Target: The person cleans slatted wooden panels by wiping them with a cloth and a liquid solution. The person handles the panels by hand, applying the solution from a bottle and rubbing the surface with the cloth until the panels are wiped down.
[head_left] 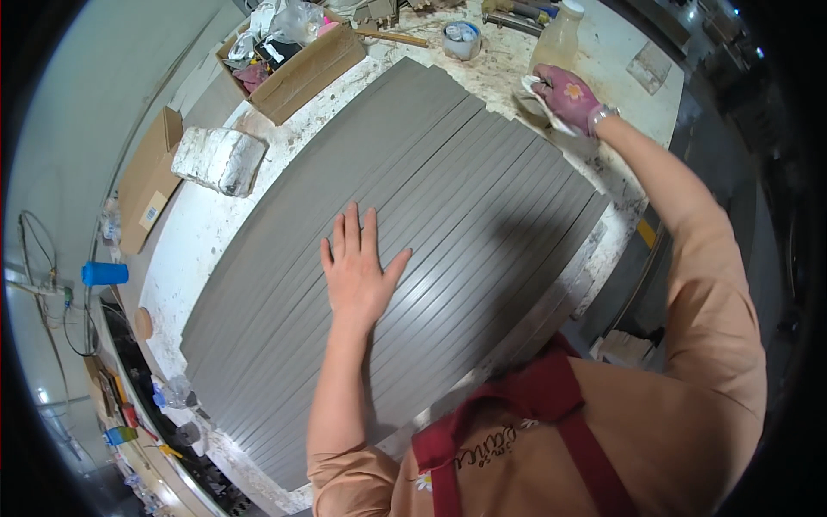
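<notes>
Several long grey strips [448,207] lie side by side, covering most of a white, stained worktable [207,224]. My left hand [357,263] is bare and rests flat on the strips near their middle, fingers spread. My right hand [564,93], in a pink glove, is at the far right edge of the strips and is closed on a white cloth [538,102]. A clear plastic bottle [560,34] stands just beyond that hand.
An open cardboard box [297,56] of odds and ends sits at the far left corner. A white wrapped block [220,159] lies left of the strips. A small round tub [461,39] stands at the back. A blue cup [105,274] and flat cardboard [146,181] lie beyond the table's left edge.
</notes>
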